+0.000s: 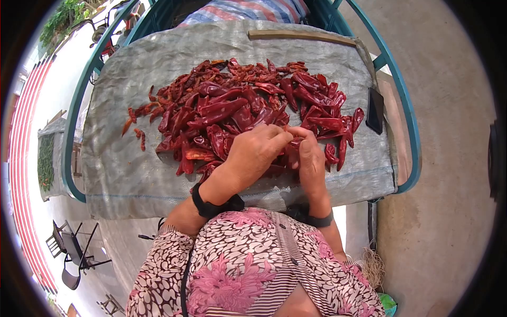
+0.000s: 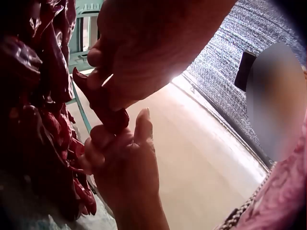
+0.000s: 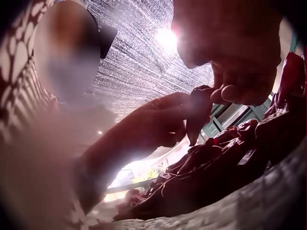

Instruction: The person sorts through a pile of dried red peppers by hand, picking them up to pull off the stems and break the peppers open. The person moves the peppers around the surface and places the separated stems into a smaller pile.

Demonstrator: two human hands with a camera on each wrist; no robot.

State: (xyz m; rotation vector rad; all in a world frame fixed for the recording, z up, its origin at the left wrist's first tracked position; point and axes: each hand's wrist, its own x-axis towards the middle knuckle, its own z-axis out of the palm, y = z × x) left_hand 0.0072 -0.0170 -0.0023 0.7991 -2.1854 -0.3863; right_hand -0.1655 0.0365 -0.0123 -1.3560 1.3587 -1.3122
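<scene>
A dark red dried pepper [image 2: 106,111] [image 3: 195,115] is held up between the two hands. The left hand [image 1: 256,150] [image 2: 144,52] [image 3: 151,125] pinches it along its body. Curled fingers of the right hand [image 1: 310,161] [image 2: 125,167] [image 3: 235,52] grip its other end, with the thumb raised beside it in the left wrist view. From the head view the pepper is mostly hidden by the fingers. Both hands are above the near edge of a heap of red peppers [image 1: 227,108] [image 2: 53,120] [image 3: 206,175].
Grey woven sheeting [image 1: 127,174] lies under the heap, inside a teal metal frame [image 1: 406,111]. A phone [image 1: 375,110] rests at the right edge and a wooden strip [image 1: 301,36] at the far edge. Smaller, shrivelled peppers [image 1: 185,84] spread at the back left.
</scene>
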